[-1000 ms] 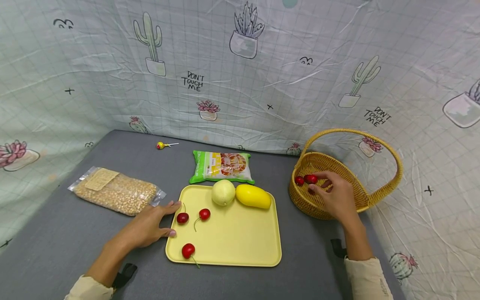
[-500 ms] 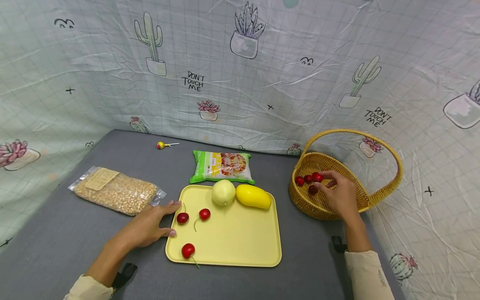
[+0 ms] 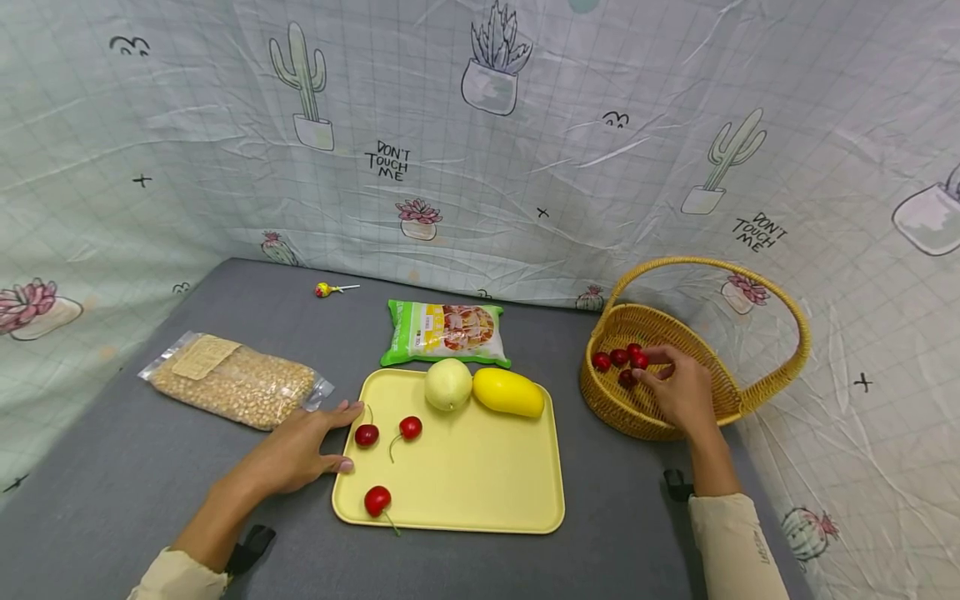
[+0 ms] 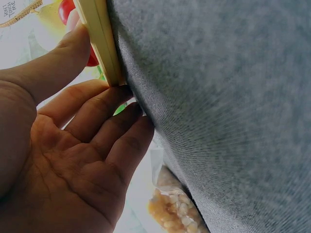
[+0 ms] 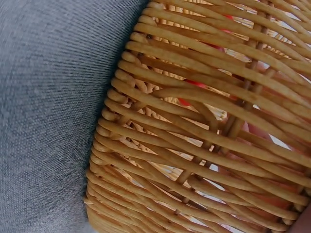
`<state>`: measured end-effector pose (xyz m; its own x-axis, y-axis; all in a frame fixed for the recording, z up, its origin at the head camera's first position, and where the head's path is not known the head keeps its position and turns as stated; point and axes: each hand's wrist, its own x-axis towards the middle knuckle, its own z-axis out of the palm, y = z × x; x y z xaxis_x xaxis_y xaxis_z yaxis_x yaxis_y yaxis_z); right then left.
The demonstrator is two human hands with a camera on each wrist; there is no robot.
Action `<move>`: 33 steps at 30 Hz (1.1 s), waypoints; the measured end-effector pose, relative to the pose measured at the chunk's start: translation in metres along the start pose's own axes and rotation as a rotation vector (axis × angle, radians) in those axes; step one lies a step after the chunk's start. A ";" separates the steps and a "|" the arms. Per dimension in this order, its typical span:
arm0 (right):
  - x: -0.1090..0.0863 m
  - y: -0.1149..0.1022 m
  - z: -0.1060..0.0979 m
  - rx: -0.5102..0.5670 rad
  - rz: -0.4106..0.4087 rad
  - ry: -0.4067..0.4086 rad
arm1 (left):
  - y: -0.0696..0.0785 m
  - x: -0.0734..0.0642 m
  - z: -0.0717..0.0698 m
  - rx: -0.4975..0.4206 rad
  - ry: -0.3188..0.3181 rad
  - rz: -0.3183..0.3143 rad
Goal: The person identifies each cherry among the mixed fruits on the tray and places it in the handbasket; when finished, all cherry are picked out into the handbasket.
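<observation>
In the head view, my left hand (image 3: 296, 450) rests against the left rim of a yellow tray (image 3: 480, 479), thumb and index finger spread along the edge. Up close in the left wrist view, its fairly straight fingers touch the tray's side (image 4: 101, 41). Three stemmed cherries lie on the tray, among them a dark one (image 3: 367, 436), beside a pale round fruit (image 3: 448, 385) and a yellow mango-like fruit (image 3: 508, 392). Inside a wicker basket (image 3: 626, 421), my right hand (image 3: 686, 392) pinches a cherry (image 3: 638, 361) near several others. Basket weave hides most of that hand in the right wrist view.
Left of the tray lies a clear bag of corn kernels (image 3: 232, 383). Behind it are a green-and-white food packet (image 3: 450, 333) and a lollipop (image 3: 324, 289). The basket's tall handle (image 3: 798, 333) arches up at the right, near the patterned cloth backdrop (image 3: 525, 192).
My right hand has shifted slightly right within the basket, and more cherries now show by its fingertips. My left hand and the tray have stayed in place.
</observation>
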<state>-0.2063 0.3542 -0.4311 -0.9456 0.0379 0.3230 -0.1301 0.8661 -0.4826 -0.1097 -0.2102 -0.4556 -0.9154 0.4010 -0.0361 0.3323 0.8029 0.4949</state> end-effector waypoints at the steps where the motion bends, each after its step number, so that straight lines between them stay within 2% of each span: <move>1: 0.000 0.001 0.000 -0.003 0.005 -0.011 | 0.000 0.000 0.000 0.000 0.000 0.000; 8: 0.000 0.003 -0.001 -0.017 0.039 -0.069 | 0.000 0.000 0.000 -0.005 0.000 -0.001; 15: -0.001 0.002 -0.001 -0.025 0.082 -0.055 | 0.001 0.000 -0.001 -0.006 -0.003 -0.003; 25: -0.002 0.001 -0.001 -0.007 0.202 -0.029 | 0.001 -0.001 -0.001 -0.001 -0.004 -0.006; 33: -0.002 0.004 -0.001 -0.033 0.209 -0.052 | 0.001 0.000 0.000 0.000 0.000 0.000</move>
<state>-0.2046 0.3582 -0.4327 -0.9653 0.1931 0.1757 0.0793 0.8581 -0.5073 -0.1091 -0.2099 -0.4552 -0.9152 0.4014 -0.0362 0.3326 0.8030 0.4945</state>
